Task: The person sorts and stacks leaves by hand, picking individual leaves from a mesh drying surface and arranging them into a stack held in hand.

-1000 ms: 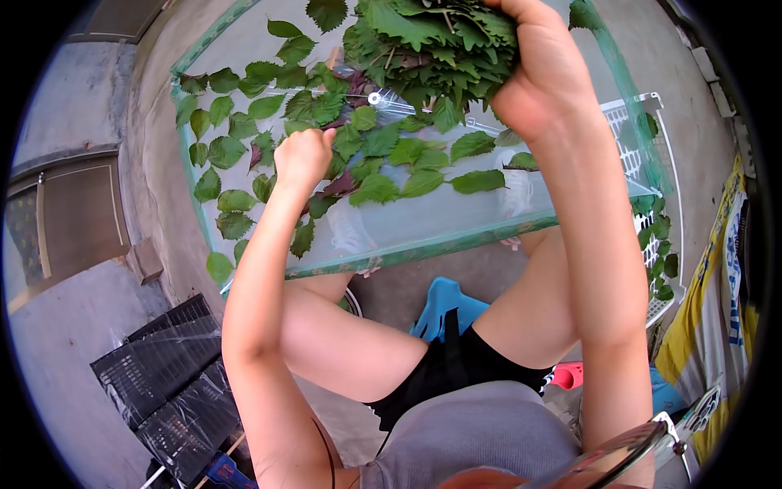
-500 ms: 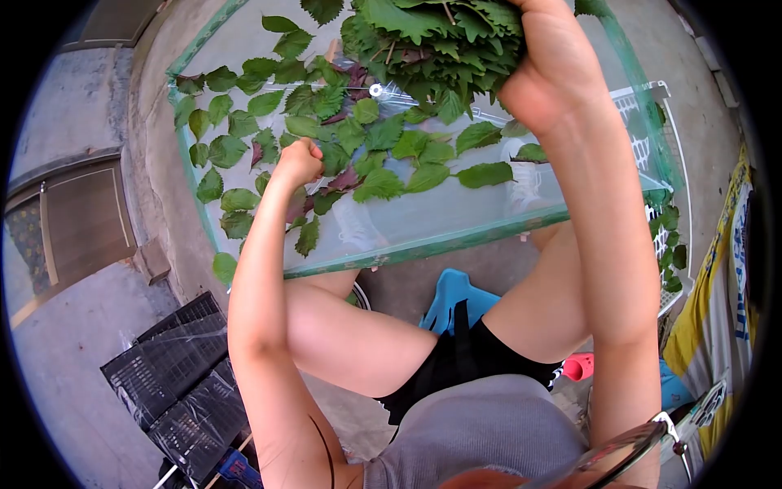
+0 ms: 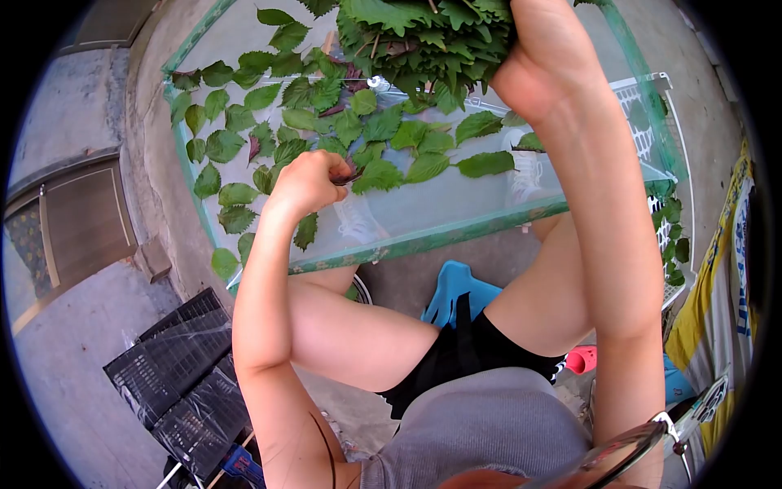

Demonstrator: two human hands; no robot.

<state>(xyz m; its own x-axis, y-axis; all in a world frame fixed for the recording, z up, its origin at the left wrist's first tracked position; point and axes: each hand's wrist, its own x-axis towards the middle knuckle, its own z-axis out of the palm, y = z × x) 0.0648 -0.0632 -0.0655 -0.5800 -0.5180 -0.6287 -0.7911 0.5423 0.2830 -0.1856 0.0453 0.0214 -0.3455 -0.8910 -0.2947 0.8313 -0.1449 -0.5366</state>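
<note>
My right hand (image 3: 542, 69) grips a thick stack of green perilla leaves (image 3: 423, 45) at the top of the view; its fingers are partly hidden behind the stack. Below and to the left, my left hand (image 3: 309, 183) is closed, its fingertips pinching a dark purple perilla leaf (image 3: 349, 173). Both hands are over a see-through mesh net (image 3: 456, 212) with green edging. Loose perilla leaves (image 3: 224, 146) lie scattered across the net, some green and some purplish, thickest around the middle and left.
A white plastic rack (image 3: 643, 114) with more leaves stands at the right. Under me is a blue plastic stool (image 3: 456, 289). Black crates (image 3: 191, 383) sit at lower left, a pink shoe (image 3: 582, 359) and a yellow-and-white sack (image 3: 709, 293) at right.
My left hand has shifted slightly right and down across the net, and a purple leaf now shows at its fingertips. My right hand still holds the stack, a little higher and further left.
</note>
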